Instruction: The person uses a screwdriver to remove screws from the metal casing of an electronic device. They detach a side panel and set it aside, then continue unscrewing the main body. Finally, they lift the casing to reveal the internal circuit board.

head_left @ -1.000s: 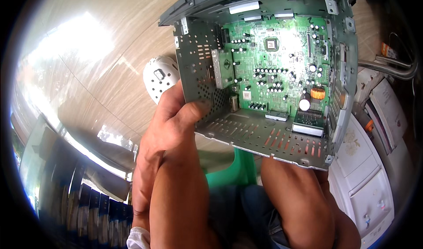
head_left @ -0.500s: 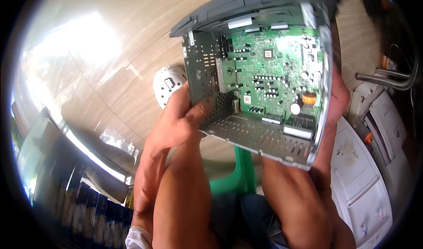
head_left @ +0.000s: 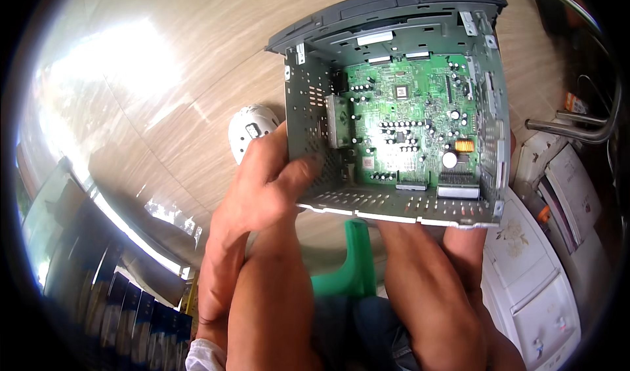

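Note:
An opened car stereo (head_left: pixel 394 210) is held over my knees, its metal case tilted so the inside faces me. Inside lies a green circuit board (head_left: pixel 410 122) with a square chip, small capacitors and a copper coil. The dark front panel (head_left: pixel 387 7) points away from me. My left hand (head_left: pixel 272 177) grips the left wall, thumb over the inner side and fingers outside. My right hand (head_left: pixel 513 143) is behind the right wall, supporting the case; its fingers are hidden and only a sliver of skin shows.
A white clog (head_left: pixel 252 131) with holes is on the tiled floor (head_left: pixel 177 108). Below the case shows a green plastic stool (head_left: pixel 351 266). White drawers (head_left: pixel 538 292) and a bent metal tube (head_left: pixel 571 127) are at right. Several blue packages (head_left: pixel 131 318) line the lower left.
The car stereo has turned slightly and levelled, its right side tipping so the inner right wall now shows. My right hand has slipped mostly out of sight behind it; the left keeps its grip.

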A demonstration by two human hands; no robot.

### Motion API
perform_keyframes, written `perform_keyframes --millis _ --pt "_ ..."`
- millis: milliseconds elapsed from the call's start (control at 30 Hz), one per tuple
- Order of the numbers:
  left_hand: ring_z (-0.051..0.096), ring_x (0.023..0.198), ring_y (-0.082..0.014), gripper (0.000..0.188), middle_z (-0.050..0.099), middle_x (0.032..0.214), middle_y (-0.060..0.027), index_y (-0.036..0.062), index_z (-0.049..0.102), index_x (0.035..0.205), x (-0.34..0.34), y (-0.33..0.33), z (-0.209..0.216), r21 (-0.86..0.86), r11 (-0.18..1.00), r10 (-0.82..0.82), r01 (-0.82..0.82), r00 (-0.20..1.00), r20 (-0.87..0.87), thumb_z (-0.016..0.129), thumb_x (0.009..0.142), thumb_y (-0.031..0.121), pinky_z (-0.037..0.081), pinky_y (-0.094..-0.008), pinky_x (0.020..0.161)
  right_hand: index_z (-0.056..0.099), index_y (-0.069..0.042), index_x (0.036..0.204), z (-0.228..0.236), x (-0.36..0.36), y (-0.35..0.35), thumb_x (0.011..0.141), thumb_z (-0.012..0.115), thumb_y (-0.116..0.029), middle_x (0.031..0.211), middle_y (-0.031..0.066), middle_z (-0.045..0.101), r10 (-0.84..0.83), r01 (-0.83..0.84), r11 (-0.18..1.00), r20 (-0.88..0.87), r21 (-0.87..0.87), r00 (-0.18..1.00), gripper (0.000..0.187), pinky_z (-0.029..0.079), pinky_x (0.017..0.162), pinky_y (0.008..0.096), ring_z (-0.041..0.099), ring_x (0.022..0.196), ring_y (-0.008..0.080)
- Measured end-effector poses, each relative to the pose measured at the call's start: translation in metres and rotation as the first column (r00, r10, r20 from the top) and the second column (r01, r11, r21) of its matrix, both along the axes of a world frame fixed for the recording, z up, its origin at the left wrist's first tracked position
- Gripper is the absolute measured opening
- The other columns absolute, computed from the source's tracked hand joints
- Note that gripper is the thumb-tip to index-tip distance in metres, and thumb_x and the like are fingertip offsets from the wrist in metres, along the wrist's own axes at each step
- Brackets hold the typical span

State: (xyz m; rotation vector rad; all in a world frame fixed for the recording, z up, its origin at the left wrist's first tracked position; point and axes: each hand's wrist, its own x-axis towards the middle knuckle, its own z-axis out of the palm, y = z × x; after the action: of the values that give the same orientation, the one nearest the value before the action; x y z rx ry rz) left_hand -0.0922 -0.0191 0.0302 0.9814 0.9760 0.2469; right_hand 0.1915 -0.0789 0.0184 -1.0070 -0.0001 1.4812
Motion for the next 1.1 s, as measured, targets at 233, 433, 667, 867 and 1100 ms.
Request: perform_keyframes --millis 233,433,667,867,1100 --pt "0.058 0.092 -0.0211 0.034 0.066 0.096 -0.0122 -0.0037 0.063 0.111 0.006 0.004 0.009 -0.018 1.0 0.02 -0.022 0.994 -0.103 0.053 0.084 0.013 0.046 -0.0346 0.083 0.065 0.005 0.119 0.001 -0.003 -0.004 0.104 0.048 -0.02 0.109 0.0132 0.072 -0.01 0.007 1.0 0.196 0.015 0.981 0.034 0.057 0.086 0.0317 0.071 0.095 0.0198" --pt "0.059 0.091 -0.0192 0.033 0.067 0.096 -0.0105 -0.006 0.065 0.112 0.005 0.008 -0.005 -0.182 0.983 -0.004 -0.007 0.998 -0.058 0.056 0.084 0.011 0.047 -0.033 0.082 0.068 0.003 0.116 -0.002 0.008 -0.01 0.101 0.056 -0.024 0.106 0.0106 0.072 0.041 -0.011 0.993 0.253 -0.117 0.967 0.033 0.054 0.083 0.0295 0.069 0.092 0.0171" --pt "0.061 0.095 -0.0185 0.037 0.068 0.101 -0.0112 -0.0078 0.065 0.114 -0.006 0.003 -0.005 -0.364 0.928 -0.096 0.08 0.995 -0.026 0.057 0.082 0.009 0.048 -0.0328 0.084 0.037 0.002 0.153 0.001 0.0 -0.013 0.1 0.056 -0.025 0.124 0.0118 0.062 0.072 0.046 0.97 0.466 -0.237 0.882 0.061 0.043 0.097 0.0267 0.059 0.109 0.0159" --pt "0.06 0.106 -0.0227 0.047 0.068 0.11 -0.0142 -0.0086 0.063 0.12 -0.016 -0.034 -0.012 -0.454 0.891 0.011 -0.022 1.0 -0.028 0.056 0.077 0.009 0.047 -0.0344 0.092 0.048 0.004 0.145 -0.006 0.004 -0.024 0.105 0.05 -0.027 0.124 0.0108 0.063 0.43 -0.262 0.9 0.611 -0.349 0.664 0.05 0.044 0.097 0.0263 0.058 0.11 0.0137" --pt "0.06 0.112 -0.0245 0.053 0.066 0.12 -0.0164 -0.0095 0.059 0.128 -0.028 -0.036 -0.011 -0.465 0.885 0.024 0.028 0.994 0.106 0.054 0.078 0.006 0.047 -0.0352 0.096 0.051 0.0 0.142 -0.006 0.02 -0.039 0.098 0.057 -0.008 0.124 0.0124 0.065 0.544 -0.407 0.835 0.665 -0.369 0.512 0.045 0.047 0.099 0.0279 0.062 0.113 0.0179"
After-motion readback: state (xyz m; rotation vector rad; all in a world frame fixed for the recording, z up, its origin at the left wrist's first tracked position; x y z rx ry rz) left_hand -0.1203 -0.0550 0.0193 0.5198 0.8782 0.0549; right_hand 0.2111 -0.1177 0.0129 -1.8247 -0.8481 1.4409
